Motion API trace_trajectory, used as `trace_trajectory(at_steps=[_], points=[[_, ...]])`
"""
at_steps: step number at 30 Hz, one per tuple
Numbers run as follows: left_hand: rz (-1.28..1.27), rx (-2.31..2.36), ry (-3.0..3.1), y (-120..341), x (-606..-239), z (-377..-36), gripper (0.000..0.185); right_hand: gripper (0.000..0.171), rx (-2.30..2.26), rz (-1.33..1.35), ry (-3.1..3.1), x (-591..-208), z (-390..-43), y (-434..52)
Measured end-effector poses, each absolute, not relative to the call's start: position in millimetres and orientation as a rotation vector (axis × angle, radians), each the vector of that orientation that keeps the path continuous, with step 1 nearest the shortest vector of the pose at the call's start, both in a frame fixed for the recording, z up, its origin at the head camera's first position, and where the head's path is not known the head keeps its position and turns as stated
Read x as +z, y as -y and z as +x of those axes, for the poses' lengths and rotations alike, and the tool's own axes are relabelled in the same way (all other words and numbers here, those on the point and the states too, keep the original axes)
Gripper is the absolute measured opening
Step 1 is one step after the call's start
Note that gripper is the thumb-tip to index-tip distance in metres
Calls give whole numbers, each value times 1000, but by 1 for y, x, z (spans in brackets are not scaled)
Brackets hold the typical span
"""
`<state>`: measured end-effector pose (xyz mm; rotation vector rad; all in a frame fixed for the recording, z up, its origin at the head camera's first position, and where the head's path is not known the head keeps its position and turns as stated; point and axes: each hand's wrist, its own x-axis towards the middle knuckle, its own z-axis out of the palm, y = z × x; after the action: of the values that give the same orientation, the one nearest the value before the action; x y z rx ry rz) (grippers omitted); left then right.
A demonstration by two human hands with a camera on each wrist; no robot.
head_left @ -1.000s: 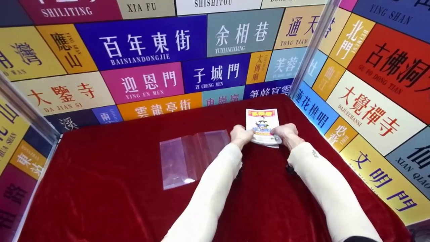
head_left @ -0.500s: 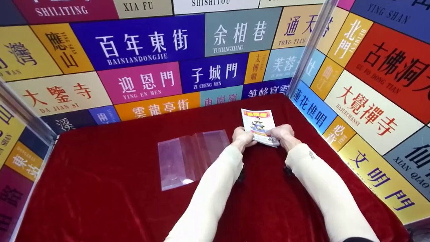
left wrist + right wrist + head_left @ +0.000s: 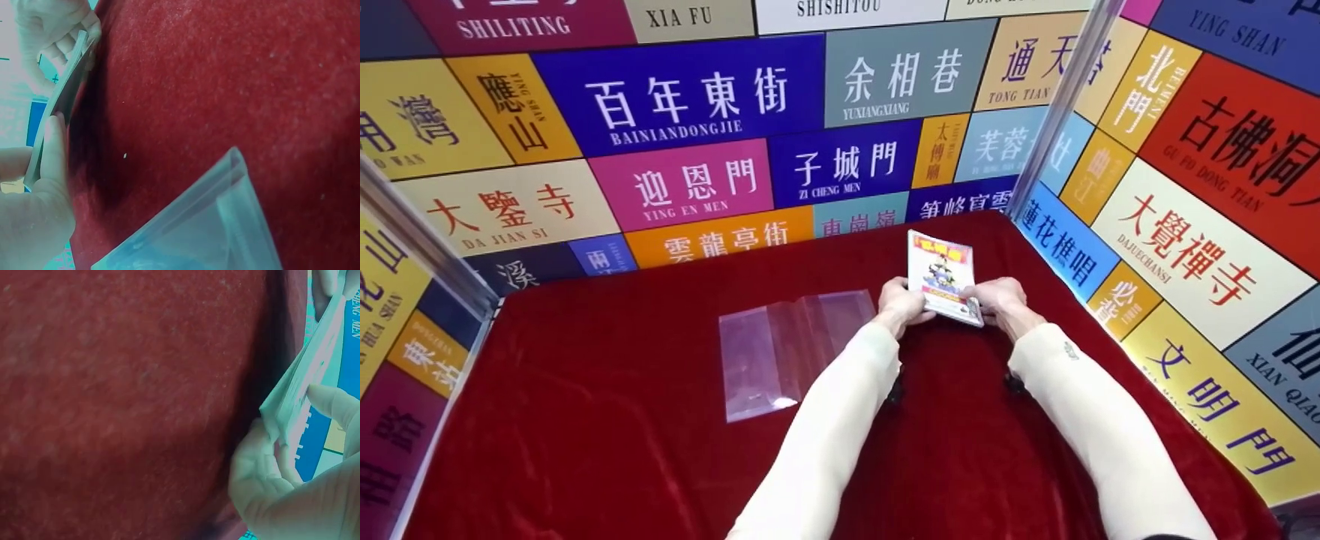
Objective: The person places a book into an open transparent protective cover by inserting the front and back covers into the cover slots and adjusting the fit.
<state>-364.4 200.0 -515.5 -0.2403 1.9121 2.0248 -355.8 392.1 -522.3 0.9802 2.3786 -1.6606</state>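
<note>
A thin booklet (image 3: 941, 271) with a white, red and yellow cover and a cartoon figure is held tilted up off the red cloth. My left hand (image 3: 901, 303) pinches its lower left edge, thumb on one face and fingers on the other, as the left wrist view shows. At the lower right corner my right hand (image 3: 1002, 301) grips the booklet between thumb and curled fingers. Several page edges (image 3: 315, 363) show in the right wrist view, slightly fanned near that hand. To the left, a clear plastic book cover (image 3: 750, 364) lies spread flat, partly hidden by my left sleeve.
Red velvet cloth (image 3: 585, 390) covers the table. Panels with coloured place-name signs (image 3: 682, 97) stand behind it and on both sides. A metal post (image 3: 1061, 112) marks the back right corner, close beyond the booklet.
The booklet has been lifted and tilted, its far end rising. Its loose lower edges, spread out earlier, now line up more closely. Both hands keep hold, and the plastic cover stays put.
</note>
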Motion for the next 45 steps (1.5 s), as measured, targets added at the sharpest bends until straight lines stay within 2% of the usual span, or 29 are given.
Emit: trace_trajectory(at_steps=[8,12,18,26,35,45], points=[[-187,2138,-1740,-189,-517,-359,42,15,-2008,796,-2062,-529,-356,-398],[-152,2157,-1687,-183,-521,-359,44,14,-2142,700,-1886,-531,-357,-394],[-132,2115,-1735,-173,-517,-356,38,13,-2257,624,-1773,-530,-354,-389],[-86,2023,-1796,-162,-509,-358,34,17,-2271,566,-1816,-524,-347,-384],[-93,1968,-1984,-149,-496,-349,29,36,-2232,469,-1855,-517,-344,-368],[-156,1926,-2050,-138,-494,-346,19,27,-2193,426,-1866,-511,-345,-359]])
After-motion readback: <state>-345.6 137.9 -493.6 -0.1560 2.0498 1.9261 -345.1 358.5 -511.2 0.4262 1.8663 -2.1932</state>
